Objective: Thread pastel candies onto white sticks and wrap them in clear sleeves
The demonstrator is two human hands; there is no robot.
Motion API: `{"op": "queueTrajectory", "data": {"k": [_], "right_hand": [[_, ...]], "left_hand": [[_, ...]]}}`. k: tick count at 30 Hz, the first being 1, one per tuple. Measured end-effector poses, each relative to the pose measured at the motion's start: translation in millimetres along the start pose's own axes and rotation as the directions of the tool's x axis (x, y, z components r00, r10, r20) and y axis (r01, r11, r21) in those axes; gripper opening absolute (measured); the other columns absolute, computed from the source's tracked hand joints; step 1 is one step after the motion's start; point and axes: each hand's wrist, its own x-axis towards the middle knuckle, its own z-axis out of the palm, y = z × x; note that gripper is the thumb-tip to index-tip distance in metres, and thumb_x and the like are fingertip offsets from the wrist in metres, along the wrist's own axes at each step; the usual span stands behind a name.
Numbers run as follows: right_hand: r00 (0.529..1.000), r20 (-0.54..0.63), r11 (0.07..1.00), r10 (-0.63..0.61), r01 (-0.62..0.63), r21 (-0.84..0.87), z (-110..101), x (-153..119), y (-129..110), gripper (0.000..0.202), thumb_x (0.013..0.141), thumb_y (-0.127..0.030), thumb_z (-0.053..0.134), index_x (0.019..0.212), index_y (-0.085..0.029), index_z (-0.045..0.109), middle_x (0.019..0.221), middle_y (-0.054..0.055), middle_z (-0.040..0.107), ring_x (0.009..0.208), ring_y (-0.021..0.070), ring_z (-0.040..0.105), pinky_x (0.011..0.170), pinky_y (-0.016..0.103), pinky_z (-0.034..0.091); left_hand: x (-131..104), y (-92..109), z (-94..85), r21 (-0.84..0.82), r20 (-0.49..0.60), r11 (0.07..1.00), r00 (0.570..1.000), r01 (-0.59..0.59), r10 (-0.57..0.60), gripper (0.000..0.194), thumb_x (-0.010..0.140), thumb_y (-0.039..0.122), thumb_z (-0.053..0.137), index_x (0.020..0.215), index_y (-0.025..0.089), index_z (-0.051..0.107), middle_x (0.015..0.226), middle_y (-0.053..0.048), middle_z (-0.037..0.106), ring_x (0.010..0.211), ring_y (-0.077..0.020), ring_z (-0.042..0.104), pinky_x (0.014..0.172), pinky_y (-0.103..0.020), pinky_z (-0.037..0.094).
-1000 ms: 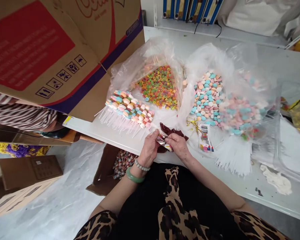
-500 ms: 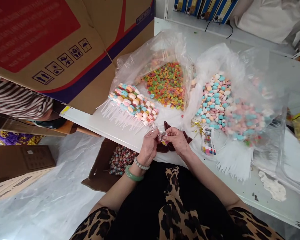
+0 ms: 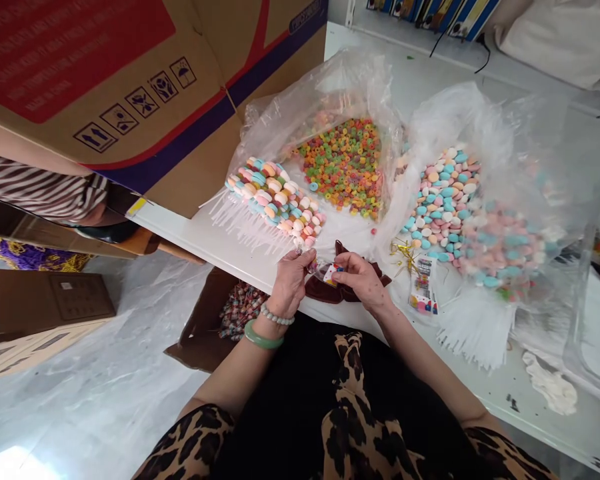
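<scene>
Near the table's front edge, my left hand [image 3: 289,281] pinches a small clear wrapper [image 3: 314,265], its contents too small to make out. Close on its right, my right hand [image 3: 361,279] holds a small printed label [image 3: 331,274] between thumb and fingers. Beneath both hands lies a dark brown object [image 3: 325,291], partly hidden. Behind my left hand, candy skewers [image 3: 275,200] with white sticks lie in a row. An open plastic bag of colourful ring candies [image 3: 343,167] is beyond them. To the right are pastel candies [image 3: 445,197], gold ties [image 3: 405,251] and a stack of printed labels [image 3: 424,287].
A large cardboard box [image 3: 180,147] stands at the back left. Below the table edge, an open box [image 3: 200,327] holds wrapped candies. White sticks [image 3: 475,337], a crumpled white cloth [image 3: 550,383] and a clear container [image 3: 577,333] lie right. A person's striped sleeve [image 3: 40,187] shows at left.
My hands have moved slightly apart, and the label now shows more clearly in my right hand. The whole view has shifted a little.
</scene>
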Motion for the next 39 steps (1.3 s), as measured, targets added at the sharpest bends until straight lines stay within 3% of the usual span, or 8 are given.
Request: {"op": "queueTrajectory", "data": {"k": [10,14,18,25,29,33,36,39], "right_hand": [[0.996,0.057,0.997,0.071,-0.071,-0.007,28,2,3,0.035,0.074,-0.049,0.066,0.057,-0.021,0.055,0.038,-0.006,0.045,0.036,0.0087,0.034,0.041,0.025,0.027],[0.997,0.043,0.991,0.059,-0.053,-0.125,34,5,4,0.042,0.078,-0.056,0.061,0.054,-0.022,0.054,0.035,-0.005,0.042,0.034,0.0097,0.034,0.041,0.026,0.025],[0.997,0.038,0.907,-0.073,0.082,-0.414,44,6,8,0.048,0.081,-0.055,0.058,0.049,-0.023,0.045,0.041,-0.004,0.043,0.043,0.0114,0.039,0.047,0.026,0.028],[0.987,0.119,0.815,-0.106,0.155,-0.558,60,19,17,0.043,0.094,-0.052,0.041,0.066,-0.024,0.058,0.056,-0.002,0.059,0.059,0.0162,0.055,0.059,0.026,0.038],[0.976,0.115,0.616,-0.185,0.206,-0.76,70,42,16,0.021,0.093,-0.035,0.046,0.094,-0.027,0.066,0.085,0.001,0.071,0.08,0.0203,0.062,0.071,0.029,0.04],[0.983,0.126,0.43,-0.135,0.172,-0.886,66,47,15,0.021,0.091,-0.027,0.047,0.078,-0.023,0.062,0.087,0.005,0.07,0.082,0.0205,0.061,0.07,0.029,0.038],[0.985,-0.003,0.466,-0.171,0.078,-0.882,45,36,14,0.015,0.087,-0.023,0.048,0.076,-0.024,0.059,0.082,0.003,0.069,0.077,0.0197,0.06,0.066,0.029,0.037],[0.971,-0.168,0.644,-0.172,-0.018,-0.765,17,28,12,0.011,0.084,-0.025,0.048,0.086,-0.025,0.058,0.071,-0.001,0.066,0.06,0.0171,0.058,0.06,0.029,0.038]], "left_hand": [[-5,2,-10.6,0.071,-0.089,0.978,0.975,-0.197,0.203,0.032,0.065,0.038,0.081,0.066,0.015,0.059,0.057,0.005,0.054,0.045,-0.0037,0.041,0.042,-0.019,0.029],[-12,6,-28.6,0.165,0.072,0.986,0.997,0.016,-0.029,0.041,0.064,0.05,0.081,0.071,0.013,0.063,0.06,0.0,0.06,0.045,-0.0067,0.049,0.044,-0.02,0.035],[-19,9,-46.9,0.168,0.124,0.965,0.967,0.2,-0.222,0.033,0.062,0.037,0.083,0.073,0.011,0.066,0.06,-0.003,0.063,0.049,-0.0095,0.056,0.046,-0.02,0.039],[-6,10,-81.1,0.025,-0.052,0.996,0.995,0.086,-0.085,0.03,0.057,0.029,0.086,0.063,0.013,0.062,0.054,0.003,0.056,0.045,-0.0045,0.048,0.046,-0.018,0.038],[-3,15,-88.2,-0.005,-0.032,0.999,0.999,0.032,-0.032,0.033,0.057,0.033,0.087,0.069,0.014,0.063,0.06,0.002,0.061,0.046,-0.0057,0.051,0.047,-0.019,0.042],[-6,18,-86.4,0.009,-0.023,0.999,0.999,0.048,-0.048,0.039,0.057,0.04,0.087,0.072,0.014,0.062,0.065,-0.001,0.065,0.048,-0.0088,0.057,0.047,-0.021,0.044],[-6,18,-82.4,-0.001,-0.022,1.0,0.999,0.032,-0.032,0.037,0.059,0.038,0.086,0.072,0.014,0.06,0.063,0.0,0.064,0.048,-0.0086,0.056,0.046,-0.02,0.043],[-6,19,-74.3,-0.032,-0.005,0.999,1.0,0.03,-0.031,0.029,0.063,0.028,0.082,0.077,0.014,0.061,0.066,0.001,0.064,0.052,-0.0092,0.057,0.049,-0.021,0.048]]}}
